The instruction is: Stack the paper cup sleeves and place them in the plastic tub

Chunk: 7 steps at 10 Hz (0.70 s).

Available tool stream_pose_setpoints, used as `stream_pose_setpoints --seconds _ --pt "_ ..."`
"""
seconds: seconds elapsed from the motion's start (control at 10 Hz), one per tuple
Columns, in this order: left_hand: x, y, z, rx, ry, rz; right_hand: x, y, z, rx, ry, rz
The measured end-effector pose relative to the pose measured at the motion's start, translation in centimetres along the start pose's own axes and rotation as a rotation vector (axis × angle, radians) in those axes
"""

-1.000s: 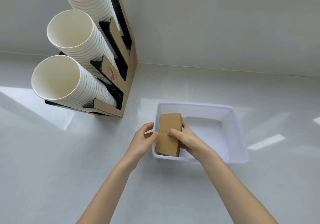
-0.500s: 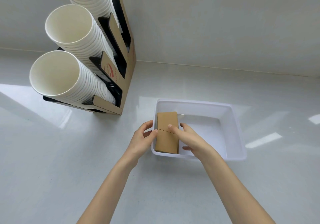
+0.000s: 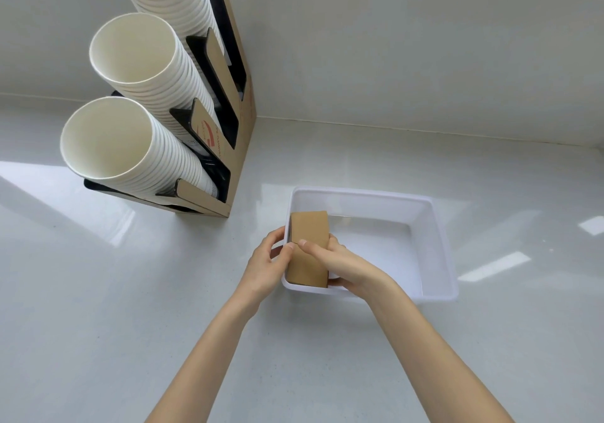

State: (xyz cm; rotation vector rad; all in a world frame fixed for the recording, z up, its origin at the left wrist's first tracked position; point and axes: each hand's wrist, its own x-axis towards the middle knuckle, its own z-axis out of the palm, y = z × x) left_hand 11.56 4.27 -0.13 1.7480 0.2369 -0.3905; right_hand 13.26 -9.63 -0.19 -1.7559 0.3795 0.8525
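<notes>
While both hands grip it, the scene reads:
Sleeve stack (image 3: 309,247): brown, at the left end of the plastic tub (image 3: 438,226), seemingly resting inside.
Left hand (image 3: 266,264): closed on the stack's left edge.
Right hand (image 3: 340,264): thumb on top, fingers clasping the right side.
Cup holder (image 3: 242,122): far left.

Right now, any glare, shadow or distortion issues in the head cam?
Head view: bright window glare patches on the counter; cup dispenser casts a soft shadow leftward; wide-angle bends the wall edge; focus is sharp on the sleeve stack and plastic tub.
</notes>
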Motion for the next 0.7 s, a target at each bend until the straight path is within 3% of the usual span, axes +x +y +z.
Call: stream_pose_setpoints --seconds 0.3,0.5,0.6,0.7 --pt "-0.1 0.4 -0.3 0.154 -0.001 0.05 -1.5 -1.0 -0.9 -0.177 -0.007 -0.05" --pt "0.2 1.3 -0.8 0.359 -0.051 0.042 -3.3 -0.8 -2.1 -0.527 0.062 -0.067" --pt "0.4 2.8 -1.1 0.587 -0.087 0.022 -4.4 -1.2 -3.3 -0.674 0.113 -0.072" --pt "-0.2 4.6 -1.0 0.712 -0.057 0.089 -5.6 -1.8 -3.8 -0.741 0.185 -0.097"
